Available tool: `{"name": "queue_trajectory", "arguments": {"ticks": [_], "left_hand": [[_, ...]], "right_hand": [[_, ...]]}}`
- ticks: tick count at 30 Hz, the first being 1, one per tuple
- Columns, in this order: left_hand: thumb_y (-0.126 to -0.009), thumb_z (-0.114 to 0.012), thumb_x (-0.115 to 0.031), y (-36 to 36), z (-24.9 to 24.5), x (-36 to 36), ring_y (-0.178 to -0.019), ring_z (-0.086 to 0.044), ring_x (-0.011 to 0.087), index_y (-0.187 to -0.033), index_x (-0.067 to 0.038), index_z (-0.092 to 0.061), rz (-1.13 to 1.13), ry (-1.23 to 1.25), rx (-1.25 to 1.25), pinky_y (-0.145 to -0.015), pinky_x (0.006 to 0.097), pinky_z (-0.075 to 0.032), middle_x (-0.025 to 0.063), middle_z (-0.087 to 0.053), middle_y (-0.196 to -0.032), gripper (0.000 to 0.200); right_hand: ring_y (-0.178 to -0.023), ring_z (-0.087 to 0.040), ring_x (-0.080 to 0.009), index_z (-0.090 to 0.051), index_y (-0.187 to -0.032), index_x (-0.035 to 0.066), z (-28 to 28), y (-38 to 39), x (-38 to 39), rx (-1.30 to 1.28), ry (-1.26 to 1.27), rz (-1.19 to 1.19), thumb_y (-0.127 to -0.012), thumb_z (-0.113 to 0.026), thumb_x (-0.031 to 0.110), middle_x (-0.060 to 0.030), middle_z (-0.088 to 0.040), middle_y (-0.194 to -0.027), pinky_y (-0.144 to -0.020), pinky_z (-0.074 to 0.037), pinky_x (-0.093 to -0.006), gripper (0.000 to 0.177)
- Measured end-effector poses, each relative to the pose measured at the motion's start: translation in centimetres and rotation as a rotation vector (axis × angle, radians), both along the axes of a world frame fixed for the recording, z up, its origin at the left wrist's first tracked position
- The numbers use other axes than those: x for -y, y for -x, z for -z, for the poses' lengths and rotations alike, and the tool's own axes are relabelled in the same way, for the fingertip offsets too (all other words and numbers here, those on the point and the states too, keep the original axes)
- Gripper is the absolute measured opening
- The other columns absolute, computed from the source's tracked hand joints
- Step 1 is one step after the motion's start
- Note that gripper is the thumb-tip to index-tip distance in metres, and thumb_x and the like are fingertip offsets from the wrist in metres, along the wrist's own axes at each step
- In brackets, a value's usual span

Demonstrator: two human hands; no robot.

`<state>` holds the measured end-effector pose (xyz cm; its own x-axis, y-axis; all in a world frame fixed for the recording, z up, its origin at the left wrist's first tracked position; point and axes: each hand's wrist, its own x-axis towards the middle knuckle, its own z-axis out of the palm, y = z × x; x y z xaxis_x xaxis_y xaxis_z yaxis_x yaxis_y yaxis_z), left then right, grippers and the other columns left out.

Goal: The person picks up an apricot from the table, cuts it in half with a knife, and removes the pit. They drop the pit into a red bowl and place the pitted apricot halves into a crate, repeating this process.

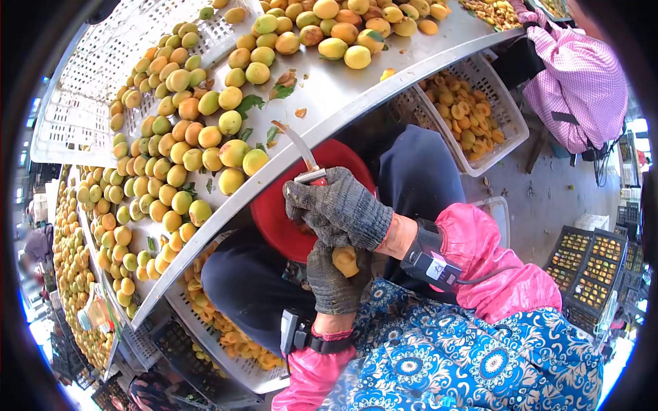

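My right hand [346, 205], in a grey knit glove, is closed around the red handle of a small curved knife [301, 147]. The blade points up toward the table's metal edge. Just below it, my left hand [336, 277], also gloved, is closed on a yellow apricot piece [345, 261] that shows beside its fingers. The two hands touch or nearly touch, and the right hand hides part of the left one's fingers. Beneath both hands, between my knees, sits a red basin [271, 222]; its contents are mostly hidden.
Many whole apricots [205, 137] cover the metal table [329, 89], some by a tipped white crate [82, 89]. Cut apricots fill a white crate [517, 127] under the table and another [253, 380] at lower left. A person in a pink checked top [576, 82] is at upper right. Black trays [586, 270] stand on the floor.
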<state>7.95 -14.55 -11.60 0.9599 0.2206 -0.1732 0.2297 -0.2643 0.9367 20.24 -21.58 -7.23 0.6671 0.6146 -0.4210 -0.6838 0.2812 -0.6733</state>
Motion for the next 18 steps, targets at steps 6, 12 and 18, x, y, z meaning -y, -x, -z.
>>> {"name": "queue_trajectory", "arguments": {"ticks": [6,12,18], "left_hand": [[-0.063,-0.075,-0.015,-1.2,-0.7,1.4,-0.079,-0.067,0.0291,-0.099,-0.001,-0.061,-0.072,-0.296,0.102,-0.071,0.0349,-0.052,0.0153,-0.067,-0.084,0.040],[-0.065,-0.073,-0.015,-1.1,2.6,0.9,-0.076,-0.067,0.0323,-0.104,-0.003,-0.062,-0.135,-0.376,0.158,-0.068,0.0375,-0.051,0.0153,-0.067,-0.081,0.042],[-0.071,-0.070,-0.010,-1.7,2.9,0.6,-0.074,-0.067,0.0283,-0.105,-0.001,-0.062,-0.096,-0.500,0.317,-0.063,0.0346,-0.050,0.0136,-0.067,-0.079,0.036]], "right_hand": [[-0.049,-0.053,-0.0078,-0.066,-0.087,0.003,1.6,-0.5,-0.2,-0.180,0.051,0.114,-0.087,-0.068,0.025,-0.0040,-0.063,-0.068,-0.039,-0.038,-0.0206,0.022],[-0.046,-0.051,-0.0075,-0.066,-0.085,0.004,1.2,-0.5,0.0,-0.107,0.131,0.154,-0.088,-0.067,0.026,-0.0026,-0.062,-0.065,-0.037,-0.037,-0.0213,0.022],[-0.052,-0.055,-0.0131,-0.061,-0.103,0.000,5.6,-1.4,0.7,-0.236,-0.514,0.072,-0.093,-0.047,0.030,-0.0093,-0.064,-0.081,-0.040,-0.042,-0.0260,0.035]]}}
